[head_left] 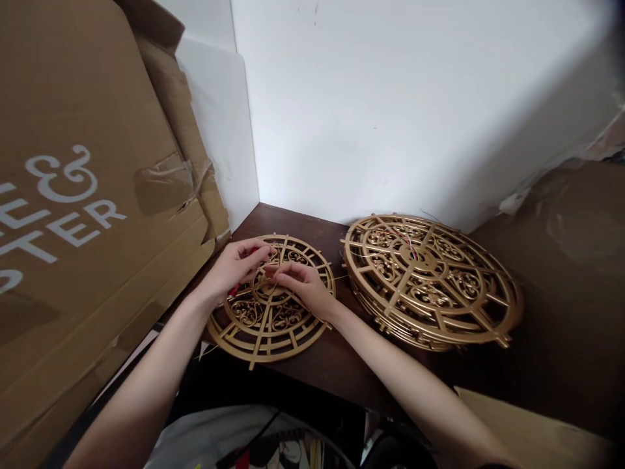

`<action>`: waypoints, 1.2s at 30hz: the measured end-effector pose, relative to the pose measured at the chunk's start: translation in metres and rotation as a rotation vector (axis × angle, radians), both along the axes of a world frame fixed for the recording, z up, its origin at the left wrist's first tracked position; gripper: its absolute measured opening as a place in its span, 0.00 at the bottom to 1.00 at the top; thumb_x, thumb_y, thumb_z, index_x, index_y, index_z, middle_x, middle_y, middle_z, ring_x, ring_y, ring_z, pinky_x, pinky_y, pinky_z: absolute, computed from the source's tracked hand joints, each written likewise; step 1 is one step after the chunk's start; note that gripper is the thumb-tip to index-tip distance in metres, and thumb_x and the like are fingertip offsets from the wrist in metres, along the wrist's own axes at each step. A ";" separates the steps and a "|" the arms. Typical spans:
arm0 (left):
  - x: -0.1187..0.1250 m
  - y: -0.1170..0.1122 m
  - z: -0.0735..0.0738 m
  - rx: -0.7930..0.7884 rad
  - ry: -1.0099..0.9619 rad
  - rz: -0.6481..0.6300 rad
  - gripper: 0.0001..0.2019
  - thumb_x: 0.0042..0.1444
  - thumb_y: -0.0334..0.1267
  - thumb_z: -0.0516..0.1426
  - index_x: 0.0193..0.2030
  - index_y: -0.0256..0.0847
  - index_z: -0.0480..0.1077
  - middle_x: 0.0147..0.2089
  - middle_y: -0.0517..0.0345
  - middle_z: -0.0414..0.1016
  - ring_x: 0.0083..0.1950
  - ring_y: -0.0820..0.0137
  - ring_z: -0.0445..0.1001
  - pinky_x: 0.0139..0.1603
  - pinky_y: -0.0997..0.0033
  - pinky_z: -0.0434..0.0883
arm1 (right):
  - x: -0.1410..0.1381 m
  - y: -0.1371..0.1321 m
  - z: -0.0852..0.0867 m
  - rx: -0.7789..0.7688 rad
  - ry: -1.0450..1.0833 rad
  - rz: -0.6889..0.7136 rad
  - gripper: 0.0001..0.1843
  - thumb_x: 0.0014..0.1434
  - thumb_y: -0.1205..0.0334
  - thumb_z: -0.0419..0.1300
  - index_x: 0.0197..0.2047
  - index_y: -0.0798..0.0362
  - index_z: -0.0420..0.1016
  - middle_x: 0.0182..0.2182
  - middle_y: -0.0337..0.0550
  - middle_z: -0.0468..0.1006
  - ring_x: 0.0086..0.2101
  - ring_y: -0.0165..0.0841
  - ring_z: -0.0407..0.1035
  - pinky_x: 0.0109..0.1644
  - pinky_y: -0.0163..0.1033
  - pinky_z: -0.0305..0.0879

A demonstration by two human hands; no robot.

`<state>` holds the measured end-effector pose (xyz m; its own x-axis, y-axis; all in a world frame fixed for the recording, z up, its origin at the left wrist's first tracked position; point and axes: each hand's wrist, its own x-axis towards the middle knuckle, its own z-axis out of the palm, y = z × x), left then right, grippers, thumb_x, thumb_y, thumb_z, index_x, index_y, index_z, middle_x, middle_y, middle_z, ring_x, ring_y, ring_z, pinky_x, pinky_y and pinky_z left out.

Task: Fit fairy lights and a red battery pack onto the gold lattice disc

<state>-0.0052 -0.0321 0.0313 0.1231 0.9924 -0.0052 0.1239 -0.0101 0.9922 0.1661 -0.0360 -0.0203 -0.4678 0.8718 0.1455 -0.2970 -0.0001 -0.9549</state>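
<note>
Seen from a head-worn camera, two bare hands meet above a gold scrollwork disc point(273, 357) lying flat on a dark brown tabletop point(342, 365). The disc's hub lies just below both sets of fingertips, neither hand clearly nearer; being round, the disc has no long axis, but one straight spoke runs from its near edge through the hub, leaning slightly right. The left hand point(241, 260), over the disc's left side, curls around a red object point(234, 290) of unclear kind. The right hand point(305, 286), over the disc's right side, pinches thumb to fingers; whether on a wire, I cannot tell. Right of the disc stands a stack of similar discs point(422, 262); left, a cardboard box point(122, 98)
</note>
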 end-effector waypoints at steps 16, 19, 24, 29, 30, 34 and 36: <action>0.030 0.002 -0.025 0.025 -0.082 -0.006 0.14 0.46 0.45 0.66 0.32 0.37 0.71 0.18 0.69 0.58 0.16 0.83 0.51 0.14 0.82 0.49 | 0.004 0.015 -0.007 0.021 0.004 -0.269 0.12 0.49 0.54 0.67 0.31 0.53 0.73 0.22 0.35 0.74 0.22 0.28 0.68 0.27 0.34 0.66; 0.037 0.003 -0.028 0.057 -0.062 -0.016 0.13 0.47 0.45 0.65 0.32 0.38 0.71 0.20 0.68 0.61 0.16 0.82 0.53 0.15 0.81 0.50 | 0.004 0.015 -0.007 0.025 0.066 -0.405 0.11 0.49 0.55 0.66 0.33 0.52 0.74 0.25 0.36 0.75 0.26 0.28 0.68 0.31 0.34 0.67; 0.046 -0.001 -0.037 0.098 -0.020 -0.040 0.14 0.49 0.47 0.63 0.30 0.37 0.69 0.20 0.67 0.62 0.17 0.80 0.55 0.17 0.79 0.53 | 0.006 0.014 -0.008 0.064 0.028 -0.456 0.10 0.49 0.56 0.67 0.32 0.52 0.76 0.28 0.37 0.77 0.30 0.30 0.70 0.37 0.36 0.67; 0.045 -0.004 -0.041 0.141 -0.002 0.001 0.15 0.50 0.48 0.62 0.28 0.38 0.67 0.19 0.67 0.61 0.18 0.79 0.57 0.18 0.79 0.55 | 0.007 0.014 -0.011 0.087 -0.039 -0.452 0.10 0.48 0.56 0.67 0.32 0.51 0.77 0.30 0.38 0.77 0.32 0.32 0.70 0.39 0.37 0.67; 0.045 -0.004 -0.042 0.142 -0.007 0.006 0.15 0.51 0.48 0.62 0.28 0.38 0.67 0.19 0.67 0.61 0.18 0.79 0.56 0.18 0.79 0.55 | 0.007 0.014 -0.011 0.085 -0.034 -0.451 0.10 0.49 0.56 0.67 0.33 0.51 0.77 0.30 0.39 0.78 0.32 0.32 0.71 0.40 0.37 0.67; 0.044 -0.002 -0.042 0.136 -0.019 0.006 0.13 0.51 0.46 0.62 0.30 0.38 0.68 0.18 0.67 0.63 0.17 0.79 0.56 0.18 0.79 0.56 | 0.007 0.013 -0.010 0.090 -0.035 -0.462 0.08 0.49 0.58 0.67 0.33 0.52 0.78 0.30 0.39 0.78 0.33 0.32 0.71 0.41 0.38 0.67; 0.043 -0.002 -0.042 0.128 -0.024 0.009 0.13 0.50 0.46 0.62 0.30 0.38 0.68 0.19 0.67 0.64 0.17 0.79 0.57 0.18 0.79 0.56 | 0.007 0.013 -0.009 0.098 -0.054 -0.473 0.08 0.49 0.58 0.67 0.32 0.52 0.77 0.29 0.39 0.78 0.32 0.32 0.71 0.40 0.38 0.67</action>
